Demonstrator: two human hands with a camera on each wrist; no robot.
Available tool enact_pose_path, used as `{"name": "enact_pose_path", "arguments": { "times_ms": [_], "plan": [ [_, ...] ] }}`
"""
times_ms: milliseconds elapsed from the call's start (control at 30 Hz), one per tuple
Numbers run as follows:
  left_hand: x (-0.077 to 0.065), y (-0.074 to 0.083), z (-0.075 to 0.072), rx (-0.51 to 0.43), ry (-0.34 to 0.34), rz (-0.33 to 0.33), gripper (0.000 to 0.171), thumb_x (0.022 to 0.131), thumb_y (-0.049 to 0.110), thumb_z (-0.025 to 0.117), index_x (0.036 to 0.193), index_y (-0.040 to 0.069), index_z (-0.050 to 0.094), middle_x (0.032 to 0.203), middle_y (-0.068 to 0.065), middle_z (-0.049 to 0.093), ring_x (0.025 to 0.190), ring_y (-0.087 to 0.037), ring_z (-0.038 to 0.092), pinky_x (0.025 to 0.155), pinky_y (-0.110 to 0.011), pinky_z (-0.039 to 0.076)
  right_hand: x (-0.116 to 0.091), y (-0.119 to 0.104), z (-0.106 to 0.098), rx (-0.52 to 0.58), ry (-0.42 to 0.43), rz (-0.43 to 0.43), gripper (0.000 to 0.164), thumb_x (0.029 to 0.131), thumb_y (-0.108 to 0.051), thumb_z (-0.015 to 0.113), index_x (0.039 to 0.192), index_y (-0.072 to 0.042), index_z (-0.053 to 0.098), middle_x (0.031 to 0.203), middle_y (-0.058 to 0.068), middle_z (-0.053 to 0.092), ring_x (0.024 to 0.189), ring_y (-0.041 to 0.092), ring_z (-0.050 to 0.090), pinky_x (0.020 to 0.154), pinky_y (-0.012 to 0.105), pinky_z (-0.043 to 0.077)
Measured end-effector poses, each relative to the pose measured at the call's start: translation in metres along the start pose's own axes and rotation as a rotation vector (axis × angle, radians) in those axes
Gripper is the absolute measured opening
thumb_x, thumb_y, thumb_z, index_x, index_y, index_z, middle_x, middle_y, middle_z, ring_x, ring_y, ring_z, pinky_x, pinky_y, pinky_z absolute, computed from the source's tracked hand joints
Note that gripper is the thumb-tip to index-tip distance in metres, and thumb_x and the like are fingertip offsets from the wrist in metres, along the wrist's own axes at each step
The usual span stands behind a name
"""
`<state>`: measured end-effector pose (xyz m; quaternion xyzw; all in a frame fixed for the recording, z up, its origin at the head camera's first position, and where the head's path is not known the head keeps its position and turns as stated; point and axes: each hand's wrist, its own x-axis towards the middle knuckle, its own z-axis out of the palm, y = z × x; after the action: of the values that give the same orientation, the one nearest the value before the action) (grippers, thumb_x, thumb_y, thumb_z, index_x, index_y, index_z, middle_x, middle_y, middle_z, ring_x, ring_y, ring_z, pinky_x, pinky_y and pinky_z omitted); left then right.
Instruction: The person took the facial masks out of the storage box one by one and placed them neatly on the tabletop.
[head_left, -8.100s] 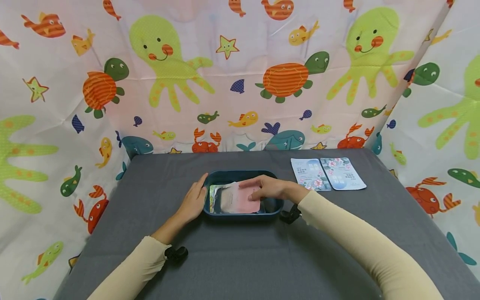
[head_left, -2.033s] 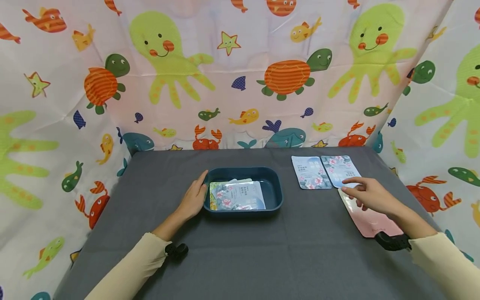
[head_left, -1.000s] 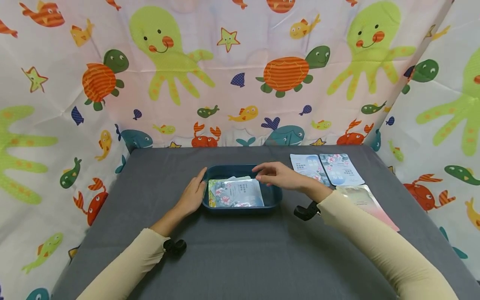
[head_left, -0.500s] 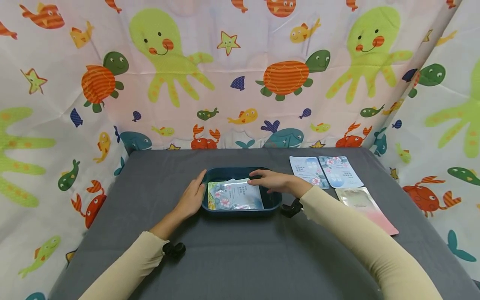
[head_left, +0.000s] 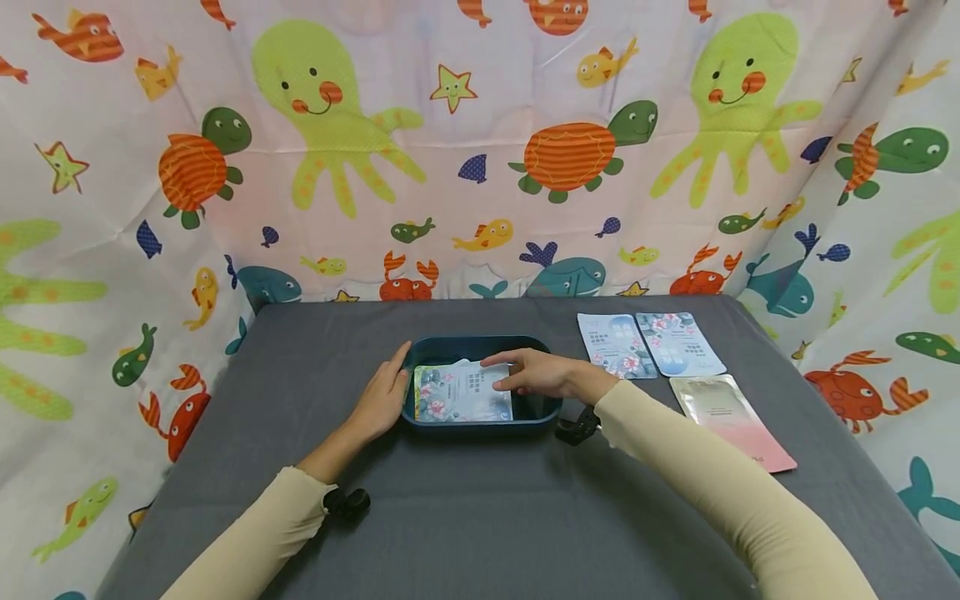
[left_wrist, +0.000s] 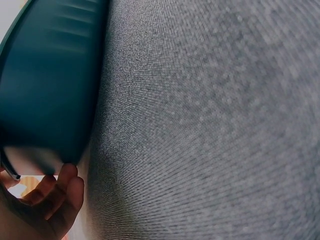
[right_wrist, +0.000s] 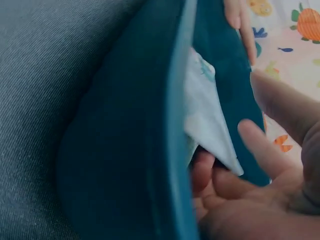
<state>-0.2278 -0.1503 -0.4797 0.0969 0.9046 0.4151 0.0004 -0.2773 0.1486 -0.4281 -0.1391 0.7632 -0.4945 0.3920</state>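
A dark blue plastic bin (head_left: 480, 429) sits mid-table with several flat face mask packets inside. On top lies a pale blue floral face mask packet (head_left: 465, 396), covering most of a yellow-green one. My left hand (head_left: 381, 393) grips the bin's left end; in the left wrist view its fingers (left_wrist: 70, 185) bend around the bin's outer wall. My right hand (head_left: 543, 373) reaches into the bin from the right. The right wrist view puts some fingers under the lifted edge of a packet (right_wrist: 207, 110), while thumb and forefinger stand apart from it.
Right of the bin, two blue floral packets (head_left: 617, 346) (head_left: 680, 344) lie side by side on the grey cloth (head_left: 480, 517). A silver-and-pink packet (head_left: 731, 421) lies in front of them, near my right sleeve. A sea-animal curtain (head_left: 480, 167) closes the back and sides.
The pink packet went from the bin to the table at right, and my right hand came back into the bin. The top blue packet has shifted slightly left. My left hand stayed put.
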Motion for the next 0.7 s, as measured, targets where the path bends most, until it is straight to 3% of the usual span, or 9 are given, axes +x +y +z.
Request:
{"name": "enact_pose_path", "arguments": {
  "times_ms": [200, 433, 567, 700],
  "plan": [
    [-0.0003, 0.0006, 0.0005, 0.010, 0.003, -0.011, 0.054, 0.110, 0.018, 0.034, 0.162, 0.012, 0.024, 0.150, -0.026, 0.044, 0.134, -0.038, 0.046, 0.111, -0.060, 0.036, 0.0040, 0.0032, 0.0032, -0.084, -0.028, -0.059, 0.057, 0.098, -0.015, 0.067, 0.152, -0.016, 0.048, 0.138, 0.014, 0.056, 0.113, 0.024, 0.050, 0.089, 0.034, 0.040],
    [-0.0023, -0.0005, 0.0017, 0.001, 0.003, -0.019, 0.054, 0.110, 0.019, 0.033, 0.162, 0.013, 0.023, 0.149, -0.025, 0.044, 0.131, -0.037, 0.048, 0.110, -0.060, 0.037, 0.0085, 0.0038, 0.0073, -0.155, -0.003, -0.099, 0.059, 0.096, -0.007, 0.067, 0.151, -0.016, 0.049, 0.134, 0.012, 0.065, 0.097, 0.017, 0.059, 0.086, 0.031, 0.047],
    [-0.0013, -0.0012, 0.0023, 0.004, 0.005, -0.016, 0.053, 0.110, 0.020, 0.033, 0.162, 0.012, 0.023, 0.150, -0.024, 0.043, 0.133, -0.038, 0.046, 0.112, -0.061, 0.035, 0.0088, 0.0022, 0.0059, -0.121, -0.004, -0.125, 0.059, 0.095, -0.004, 0.066, 0.151, -0.013, 0.049, 0.124, 0.012, 0.072, 0.089, 0.018, 0.061, 0.080, 0.030, 0.048],
    [-0.0006, -0.0015, 0.0029, 0.004, 0.006, -0.017, 0.054, 0.110, 0.020, 0.033, 0.162, 0.013, 0.023, 0.151, -0.024, 0.043, 0.135, -0.038, 0.045, 0.113, -0.061, 0.035, 0.0079, 0.0008, 0.0036, -0.075, -0.016, -0.136, 0.059, 0.096, -0.001, 0.065, 0.152, -0.012, 0.048, 0.133, 0.012, 0.069, 0.099, 0.015, 0.065, 0.090, 0.032, 0.055]
  ]
}}
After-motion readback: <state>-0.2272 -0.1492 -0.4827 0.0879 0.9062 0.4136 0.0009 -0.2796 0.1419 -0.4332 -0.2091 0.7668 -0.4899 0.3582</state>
